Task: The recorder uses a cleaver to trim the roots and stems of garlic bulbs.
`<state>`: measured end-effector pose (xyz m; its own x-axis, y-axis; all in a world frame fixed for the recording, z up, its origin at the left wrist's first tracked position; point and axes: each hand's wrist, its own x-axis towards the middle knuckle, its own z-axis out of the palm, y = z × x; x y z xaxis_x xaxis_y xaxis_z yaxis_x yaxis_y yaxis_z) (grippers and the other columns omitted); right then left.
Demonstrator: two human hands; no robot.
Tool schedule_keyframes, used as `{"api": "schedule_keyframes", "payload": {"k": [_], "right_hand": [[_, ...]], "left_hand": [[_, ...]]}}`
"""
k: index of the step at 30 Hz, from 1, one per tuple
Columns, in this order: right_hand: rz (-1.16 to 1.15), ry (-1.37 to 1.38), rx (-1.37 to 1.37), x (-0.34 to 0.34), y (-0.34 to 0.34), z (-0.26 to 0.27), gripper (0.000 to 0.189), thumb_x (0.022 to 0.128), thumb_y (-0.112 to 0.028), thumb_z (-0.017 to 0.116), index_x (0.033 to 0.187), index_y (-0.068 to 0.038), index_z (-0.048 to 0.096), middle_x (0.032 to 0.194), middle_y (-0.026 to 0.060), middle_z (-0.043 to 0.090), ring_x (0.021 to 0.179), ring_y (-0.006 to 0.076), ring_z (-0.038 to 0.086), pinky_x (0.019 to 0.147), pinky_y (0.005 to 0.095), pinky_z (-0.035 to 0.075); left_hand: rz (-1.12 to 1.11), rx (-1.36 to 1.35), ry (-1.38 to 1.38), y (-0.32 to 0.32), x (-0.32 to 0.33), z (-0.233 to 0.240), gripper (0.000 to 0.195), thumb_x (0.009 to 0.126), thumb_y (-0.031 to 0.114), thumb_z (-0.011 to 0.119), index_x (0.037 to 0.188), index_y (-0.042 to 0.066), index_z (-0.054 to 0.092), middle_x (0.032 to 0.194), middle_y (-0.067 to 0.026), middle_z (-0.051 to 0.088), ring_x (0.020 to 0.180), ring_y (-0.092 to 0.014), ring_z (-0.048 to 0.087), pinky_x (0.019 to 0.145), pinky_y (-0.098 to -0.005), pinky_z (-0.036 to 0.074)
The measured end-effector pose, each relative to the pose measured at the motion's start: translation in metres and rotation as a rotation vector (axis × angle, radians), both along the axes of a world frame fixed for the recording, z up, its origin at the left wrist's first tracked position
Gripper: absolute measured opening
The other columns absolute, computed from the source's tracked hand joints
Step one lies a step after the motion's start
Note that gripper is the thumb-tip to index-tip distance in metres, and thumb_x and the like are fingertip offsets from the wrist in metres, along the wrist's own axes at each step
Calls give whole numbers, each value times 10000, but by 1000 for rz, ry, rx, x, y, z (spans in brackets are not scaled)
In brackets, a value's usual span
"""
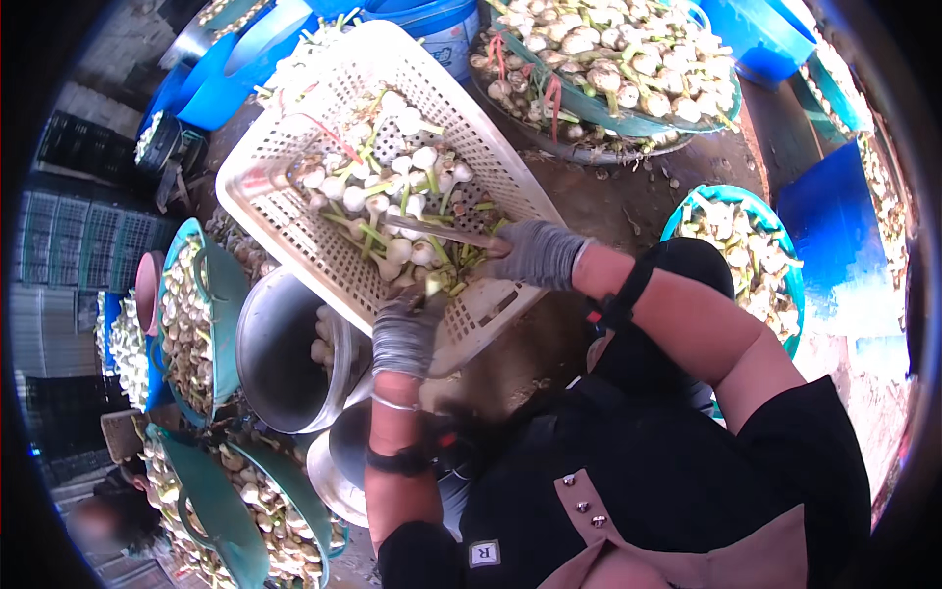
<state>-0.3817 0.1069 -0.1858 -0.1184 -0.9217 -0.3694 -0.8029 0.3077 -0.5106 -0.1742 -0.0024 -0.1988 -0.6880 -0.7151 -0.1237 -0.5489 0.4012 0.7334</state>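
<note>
My right hand (pixel 539 254), in a grey knit glove, grips a knife (pixel 441 230) whose blade points left over the basket. My left hand (pixel 407 331), gloved the same way, is at the basket's near end. Its fingers close around a garlic bulb with a pale green stem (pixel 434 284), mostly hidden and blurred. Below both hands lies a white perforated plastic basket (pixel 287 213), tilted in the view. Inside it are several trimmed white garlic bulbs (pixel 354 199) and cut green stem pieces (pixel 471 258).
Left of the basket, a metal pot (pixel 276 353) holds a few bulbs. Teal tubs of garlic stand at left (pixel 224 294), lower left (pixel 213 508) and right (pixel 793 294). A heaped green tub (pixel 717 110) sits behind. A blue bucket (pixel 449 33) adjoins the basket. Another person (pixel 118 508) is at lower left.
</note>
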Motion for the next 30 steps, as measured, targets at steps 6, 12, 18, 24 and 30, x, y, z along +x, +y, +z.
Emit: {"api": "schedule_keyframes", "payload": {"k": [6,12,18,24,30], "right_hand": [[-203,-125,-410,35,-13,-7,498,784,-502,632,827,-8,582,814,210,609,779,353,609,695,432,471],[-569,-889,-176,27,-8,2,243,847,-359,633,890,-121,604,739,64,617,489,185,539,452,341,436],[-485,-1174,45,54,0,-18,274,870,-371,611,938,-106,600,646,71,575,424,165,506,401,322,420],[-115,-132,-409,41,24,10,276,820,-330,617,847,-61,558,699,154,591,689,337,612,632,421,487],[218,57,-488,47,30,37,117,750,-207,614,814,-117,574,698,118,609,664,325,616,591,428,473]], "left_hand": [[-28,32,-27,27,-15,31,210,808,184,659,911,3,631,864,-153,639,798,-264,615,740,-363,485],[112,826,924,37,21,-13,801,814,380,696,1416,78,263,1343,-107,419,1189,-223,456,966,-402,397],[40,782,1036,45,-1,1,702,784,361,706,1337,53,401,1268,-81,495,1153,-210,469,972,-356,363],[104,1004,1020,39,18,-22,594,788,293,724,1271,68,461,1169,-46,515,1054,-178,501,947,-329,392],[398,21,870,22,46,-147,533,955,252,484,1431,121,282,1434,-123,354,1248,-228,413,1021,-340,368]]}}
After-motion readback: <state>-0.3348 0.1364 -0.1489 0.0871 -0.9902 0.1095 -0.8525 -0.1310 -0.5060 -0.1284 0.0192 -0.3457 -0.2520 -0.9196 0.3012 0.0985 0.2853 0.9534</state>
